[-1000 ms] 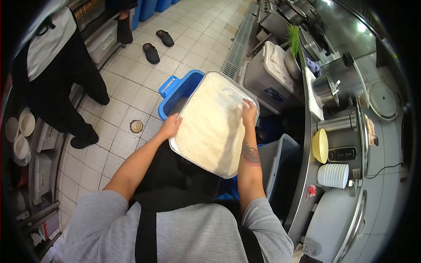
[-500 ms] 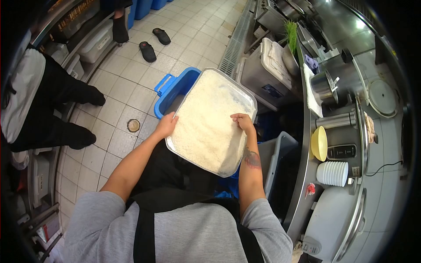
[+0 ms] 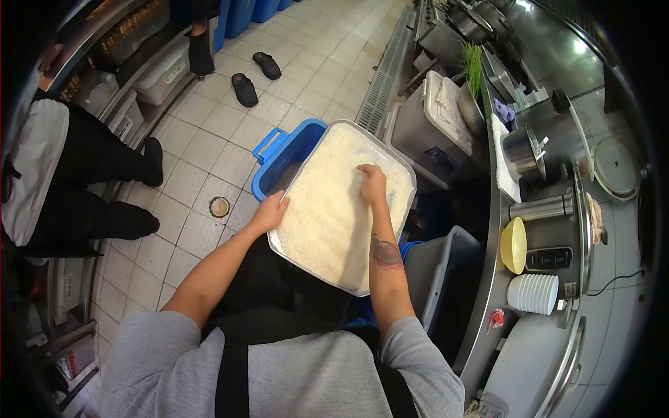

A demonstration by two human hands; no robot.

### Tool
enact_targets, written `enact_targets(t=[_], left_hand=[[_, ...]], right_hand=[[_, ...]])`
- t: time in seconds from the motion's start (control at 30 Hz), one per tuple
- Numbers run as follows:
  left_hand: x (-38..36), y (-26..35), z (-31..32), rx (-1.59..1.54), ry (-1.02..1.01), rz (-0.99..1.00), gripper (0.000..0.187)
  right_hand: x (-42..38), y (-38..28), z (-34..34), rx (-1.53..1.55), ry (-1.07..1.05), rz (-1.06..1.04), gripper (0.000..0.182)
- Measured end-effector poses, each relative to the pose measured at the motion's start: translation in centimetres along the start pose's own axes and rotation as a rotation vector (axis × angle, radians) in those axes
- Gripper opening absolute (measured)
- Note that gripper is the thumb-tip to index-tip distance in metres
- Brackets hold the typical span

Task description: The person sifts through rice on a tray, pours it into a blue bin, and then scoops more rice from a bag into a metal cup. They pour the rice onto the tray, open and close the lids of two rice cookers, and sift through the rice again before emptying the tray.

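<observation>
A square metal tray filled with fine off-white grains lies in front of me, overlapping a blue bin behind it. My left hand grips the tray's left edge, its thumb over the rim. Over the right half of the grains is my right hand, an extended finger pointing left at their surface. Its other fingers are partly hidden under the hand. Near the upper right of the tray the grains lie thin and the grey metal shows through.
To the right runs a steel counter with a yellow bowl, stacked white bowls and a pot. A grey bin stands below it. Another person is at the left. Black slippers lie on the tiled floor.
My right hand has moved from the tray's right side inward and slightly up over the grains. My left hand stays on the left edge. The whole view has shifted slightly.
</observation>
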State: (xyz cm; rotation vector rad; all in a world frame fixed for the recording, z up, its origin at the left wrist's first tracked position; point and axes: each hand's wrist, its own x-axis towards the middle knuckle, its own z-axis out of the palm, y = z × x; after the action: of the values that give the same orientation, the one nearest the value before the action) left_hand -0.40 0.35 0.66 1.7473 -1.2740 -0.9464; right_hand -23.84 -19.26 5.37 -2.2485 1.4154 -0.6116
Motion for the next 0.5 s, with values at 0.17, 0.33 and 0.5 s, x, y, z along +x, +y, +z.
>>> enact_targets(t=[0.17, 0.33, 0.5], left_hand=[[0.1, -0.5, 0.5, -0.027, 0.067, 0.036, 0.035], [0.0, 0.0, 0.2, -0.028, 0.015, 0.015, 0.034], [-0.2, 0.1, 0.3, -0.032, 0.06, 0.046, 0.035]], right_hand=[[0.7, 1.4, 0.8, 0.133, -0.24, 0.176, 0.041], [1.4, 3.0, 1.1, -0.146, 0.266, 0.329, 0.043], [3.2, -3.3, 3.9, 0.258, 0.016, 0.075, 0.038]])
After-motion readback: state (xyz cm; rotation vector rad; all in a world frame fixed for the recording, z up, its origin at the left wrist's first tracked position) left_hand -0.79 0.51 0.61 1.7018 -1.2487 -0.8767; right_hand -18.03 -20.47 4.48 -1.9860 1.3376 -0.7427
